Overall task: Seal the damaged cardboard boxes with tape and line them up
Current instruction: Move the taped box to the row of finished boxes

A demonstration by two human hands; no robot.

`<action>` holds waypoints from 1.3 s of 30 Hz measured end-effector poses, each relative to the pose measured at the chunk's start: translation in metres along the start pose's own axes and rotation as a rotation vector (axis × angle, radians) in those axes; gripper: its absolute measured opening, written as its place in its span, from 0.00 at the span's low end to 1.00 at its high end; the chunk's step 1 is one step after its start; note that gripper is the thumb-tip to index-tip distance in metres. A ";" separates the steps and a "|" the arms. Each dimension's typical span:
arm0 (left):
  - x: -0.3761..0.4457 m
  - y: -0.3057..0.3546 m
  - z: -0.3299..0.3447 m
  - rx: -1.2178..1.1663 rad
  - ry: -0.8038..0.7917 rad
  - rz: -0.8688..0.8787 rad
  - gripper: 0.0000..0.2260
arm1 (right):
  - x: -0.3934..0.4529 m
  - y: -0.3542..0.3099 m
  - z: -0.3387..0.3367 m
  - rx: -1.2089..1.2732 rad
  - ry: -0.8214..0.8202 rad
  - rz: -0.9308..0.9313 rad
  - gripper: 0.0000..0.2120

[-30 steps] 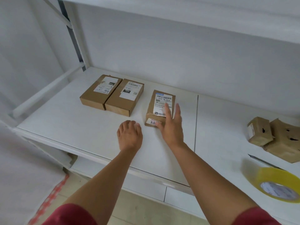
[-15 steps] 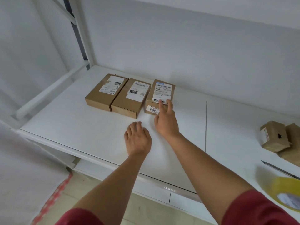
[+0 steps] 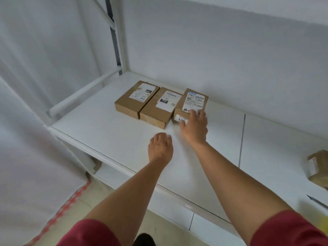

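The white shelf (image 3: 110,139) is smooth and bare-looking, walled in white behind, so cardboard should slide easily. Three small boxes sit in a row near the back; the third box (image 3: 194,101) touches its neighbour. It looks light and stiff, best pushed at its near end. The right hand (image 3: 194,128) presses there with straight fingers; the left hand (image 3: 160,147) rests loosely curled, holding nothing.

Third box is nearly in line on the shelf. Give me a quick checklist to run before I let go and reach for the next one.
1. Third box against the middle box: ok, they look to touch.
2. Front edges level across the row: not ok, third box sits further back.
3. Right hand on third box: ok, fingers on its near end.
4. Left hand free: ok, rests on shelf.
5. Tape seal on third box: cannot tell.
6. Next box in view: ok, at right edge.
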State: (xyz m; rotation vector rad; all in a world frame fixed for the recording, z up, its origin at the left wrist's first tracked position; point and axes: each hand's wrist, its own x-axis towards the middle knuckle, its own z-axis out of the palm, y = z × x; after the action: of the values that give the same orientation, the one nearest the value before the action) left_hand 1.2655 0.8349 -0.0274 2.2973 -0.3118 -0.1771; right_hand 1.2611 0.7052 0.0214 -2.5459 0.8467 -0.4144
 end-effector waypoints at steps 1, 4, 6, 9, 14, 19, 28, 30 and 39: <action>0.004 0.000 -0.010 -0.102 -0.042 -0.050 0.18 | 0.001 -0.002 0.003 0.100 0.047 0.052 0.30; 0.033 -0.006 -0.050 -0.568 -0.041 -0.331 0.19 | 0.004 -0.009 0.014 0.517 0.180 0.316 0.42; 0.063 -0.016 -0.078 -0.795 0.047 -0.505 0.27 | 0.011 -0.019 0.025 0.786 0.233 0.535 0.50; 0.104 -0.026 -0.106 -0.862 0.017 -0.651 0.37 | 0.030 -0.031 0.038 0.894 0.302 0.675 0.54; 0.136 -0.028 -0.104 -0.941 -0.201 -0.748 0.29 | 0.047 -0.041 0.051 0.906 0.430 0.776 0.41; 0.158 -0.028 -0.092 -0.932 -0.190 -0.705 0.36 | 0.046 -0.044 0.051 0.929 0.513 0.772 0.36; 0.198 -0.013 -0.077 -0.976 -0.209 -0.718 0.26 | 0.069 -0.043 0.047 0.798 0.484 0.741 0.44; 0.202 -0.010 -0.075 -0.969 -0.238 -0.650 0.28 | 0.075 -0.041 0.047 0.678 0.478 0.762 0.46; 0.204 -0.012 -0.074 -0.983 -0.291 -0.615 0.25 | 0.087 -0.040 0.049 0.655 0.468 0.769 0.46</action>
State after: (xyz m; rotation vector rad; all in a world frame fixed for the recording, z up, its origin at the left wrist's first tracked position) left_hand 1.4799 0.8377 0.0075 1.3132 0.3084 -0.7850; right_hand 1.3677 0.6943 0.0110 -1.4028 1.4678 -0.8593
